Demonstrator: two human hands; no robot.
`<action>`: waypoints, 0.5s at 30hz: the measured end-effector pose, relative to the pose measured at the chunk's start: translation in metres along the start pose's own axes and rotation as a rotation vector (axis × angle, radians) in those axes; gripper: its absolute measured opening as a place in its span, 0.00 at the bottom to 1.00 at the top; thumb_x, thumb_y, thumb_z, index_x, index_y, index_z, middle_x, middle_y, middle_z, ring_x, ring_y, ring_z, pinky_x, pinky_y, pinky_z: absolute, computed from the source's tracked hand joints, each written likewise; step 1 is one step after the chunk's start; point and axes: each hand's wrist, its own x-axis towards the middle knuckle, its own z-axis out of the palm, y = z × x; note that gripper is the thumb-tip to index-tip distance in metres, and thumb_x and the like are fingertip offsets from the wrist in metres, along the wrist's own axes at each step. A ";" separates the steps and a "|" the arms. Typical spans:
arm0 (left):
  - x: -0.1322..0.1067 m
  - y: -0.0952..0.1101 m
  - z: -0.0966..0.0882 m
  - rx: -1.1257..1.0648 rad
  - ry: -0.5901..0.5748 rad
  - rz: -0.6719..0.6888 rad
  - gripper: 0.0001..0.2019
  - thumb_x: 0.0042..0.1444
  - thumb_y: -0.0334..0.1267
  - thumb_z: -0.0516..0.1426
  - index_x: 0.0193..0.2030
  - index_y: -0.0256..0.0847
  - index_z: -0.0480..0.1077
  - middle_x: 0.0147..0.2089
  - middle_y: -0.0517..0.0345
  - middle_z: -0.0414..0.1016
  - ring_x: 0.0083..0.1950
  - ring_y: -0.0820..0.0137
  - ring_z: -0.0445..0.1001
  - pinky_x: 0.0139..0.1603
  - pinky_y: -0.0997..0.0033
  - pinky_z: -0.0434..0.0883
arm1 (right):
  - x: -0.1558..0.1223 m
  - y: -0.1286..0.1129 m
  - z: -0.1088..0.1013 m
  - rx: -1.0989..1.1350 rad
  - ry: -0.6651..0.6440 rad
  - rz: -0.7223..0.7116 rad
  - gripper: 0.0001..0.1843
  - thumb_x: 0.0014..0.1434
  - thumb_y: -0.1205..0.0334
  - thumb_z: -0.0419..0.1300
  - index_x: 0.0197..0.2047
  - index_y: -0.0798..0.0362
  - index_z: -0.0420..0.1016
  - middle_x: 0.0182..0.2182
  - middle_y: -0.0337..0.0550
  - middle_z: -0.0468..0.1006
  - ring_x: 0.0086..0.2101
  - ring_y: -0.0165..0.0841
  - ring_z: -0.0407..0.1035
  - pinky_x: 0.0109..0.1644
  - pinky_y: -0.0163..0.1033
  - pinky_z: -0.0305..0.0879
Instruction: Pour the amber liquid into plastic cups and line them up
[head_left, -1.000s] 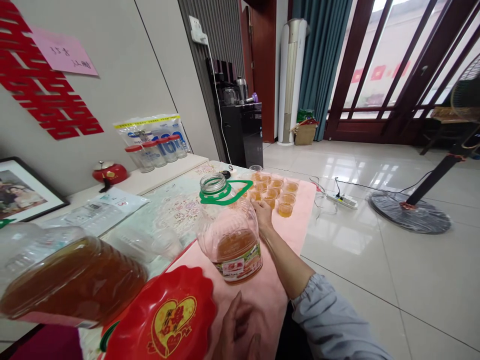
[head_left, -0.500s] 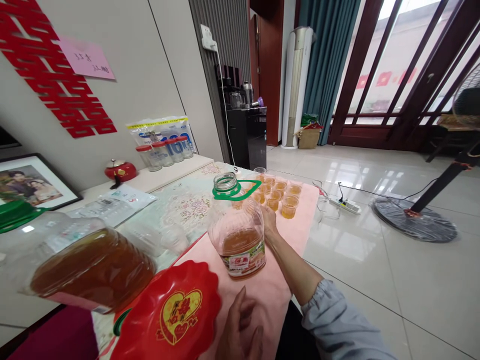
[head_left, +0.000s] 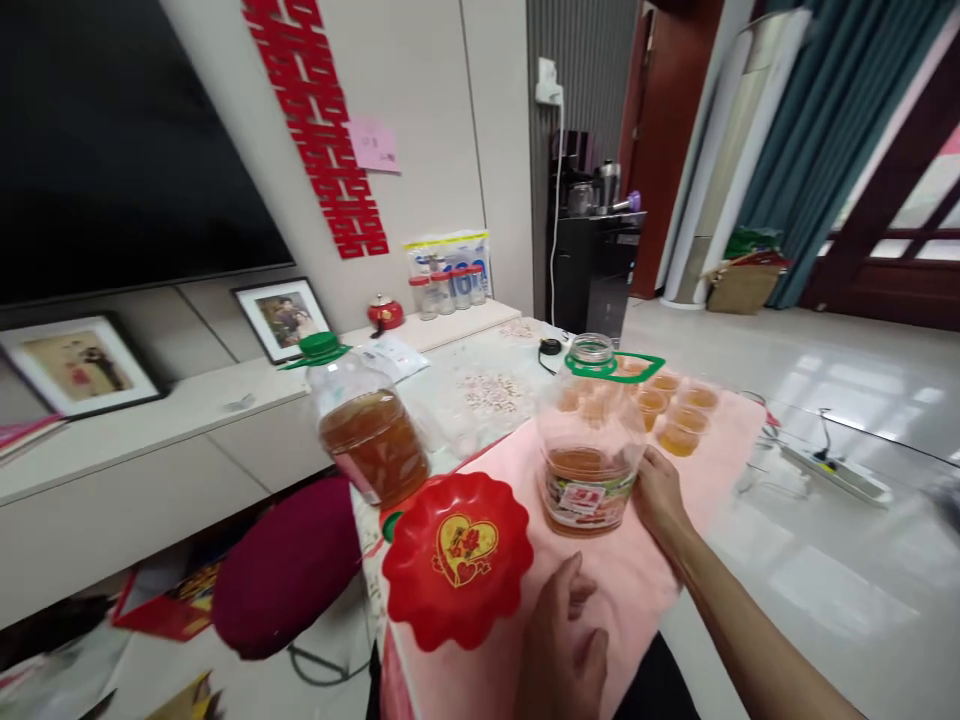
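Note:
A clear plastic jug (head_left: 589, 490) with a green neck ring and handle stands uncapped on the pink cloth, amber liquid in its lower part. My right hand (head_left: 664, 500) is close against the jug's right side; its fingertips are partly hidden, so I cannot tell whether they grip it. Low in front of the jug, my left hand (head_left: 562, 640) holds nothing, its fingers loosely bent and apart. Beyond my right hand stand several clear plastic cups (head_left: 681, 430) of amber liquid. Left of my left hand lies a red scalloped plate (head_left: 459, 560) with a gold heart design.
A second jug (head_left: 375, 445) with a green cap and brown liquid stands at the table's left. Behind are a black tape measure (head_left: 551, 347), lidded jars (head_left: 448, 290) and a red pot (head_left: 385, 313). A maroon stool (head_left: 289, 570) is left; a power strip (head_left: 836, 472) lies right.
My view has swung left, bringing the television and stool into sight. My right hand has drawn back from the cups along the jug's side. The jug and my left hand look much the same.

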 end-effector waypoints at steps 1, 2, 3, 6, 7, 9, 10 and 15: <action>-0.002 0.004 -0.004 -0.020 -0.007 0.014 0.38 0.51 0.27 0.55 0.72 0.36 0.65 0.58 0.45 0.79 0.57 0.64 0.79 0.62 0.62 0.77 | 0.000 0.002 -0.002 -0.004 -0.007 -0.016 0.15 0.71 0.51 0.64 0.50 0.56 0.77 0.42 0.41 0.80 0.36 0.30 0.76 0.40 0.40 0.77; -0.003 0.009 -0.009 -0.029 -0.015 0.048 0.37 0.50 0.26 0.56 0.70 0.38 0.67 0.57 0.46 0.79 0.56 0.65 0.79 0.60 0.64 0.78 | 0.000 0.004 -0.003 -0.010 -0.007 -0.032 0.16 0.71 0.51 0.64 0.50 0.56 0.77 0.42 0.41 0.80 0.37 0.31 0.76 0.41 0.40 0.77; -0.004 0.015 -0.017 -0.016 -0.031 0.101 0.36 0.50 0.26 0.57 0.69 0.40 0.69 0.57 0.47 0.79 0.56 0.65 0.79 0.58 0.66 0.78 | 0.000 0.006 -0.004 -0.019 -0.006 -0.047 0.16 0.71 0.51 0.64 0.51 0.56 0.77 0.43 0.42 0.80 0.38 0.31 0.76 0.42 0.40 0.78; 0.002 0.043 -0.052 0.186 -0.017 0.330 0.23 0.61 0.32 0.57 0.64 0.45 0.73 0.58 0.50 0.80 0.57 0.66 0.80 0.61 0.66 0.79 | 0.000 0.007 -0.006 -0.052 -0.006 -0.087 0.17 0.71 0.50 0.65 0.52 0.55 0.77 0.46 0.43 0.80 0.40 0.33 0.77 0.44 0.42 0.78; 0.009 0.054 -0.068 0.267 0.108 0.377 0.19 0.64 0.35 0.55 0.61 0.44 0.75 0.56 0.50 0.81 0.57 0.66 0.80 0.62 0.64 0.79 | -0.001 0.007 -0.007 -0.062 -0.009 -0.098 0.17 0.71 0.50 0.64 0.53 0.55 0.77 0.46 0.44 0.80 0.41 0.33 0.77 0.45 0.43 0.79; 0.029 0.074 -0.100 0.564 0.141 0.349 0.17 0.67 0.35 0.53 0.59 0.43 0.75 0.58 0.51 0.80 0.60 0.65 0.79 0.65 0.62 0.78 | -0.001 0.007 -0.007 -0.079 -0.013 -0.114 0.17 0.71 0.50 0.64 0.53 0.55 0.77 0.47 0.44 0.80 0.42 0.34 0.77 0.46 0.44 0.79; 0.042 0.081 -0.116 0.616 0.142 0.329 0.18 0.68 0.34 0.51 0.60 0.42 0.75 0.59 0.50 0.80 0.61 0.65 0.78 0.65 0.61 0.77 | -0.001 0.007 -0.007 -0.083 -0.014 -0.120 0.17 0.71 0.50 0.64 0.53 0.55 0.77 0.47 0.44 0.80 0.42 0.34 0.77 0.46 0.44 0.79; 0.112 0.094 -0.166 0.843 0.115 0.202 0.21 0.66 0.25 0.50 0.62 0.35 0.72 0.60 0.45 0.75 0.63 0.62 0.75 0.68 0.56 0.74 | -0.001 0.008 -0.007 -0.084 -0.013 -0.134 0.17 0.71 0.50 0.64 0.53 0.55 0.77 0.47 0.44 0.80 0.41 0.34 0.77 0.46 0.44 0.79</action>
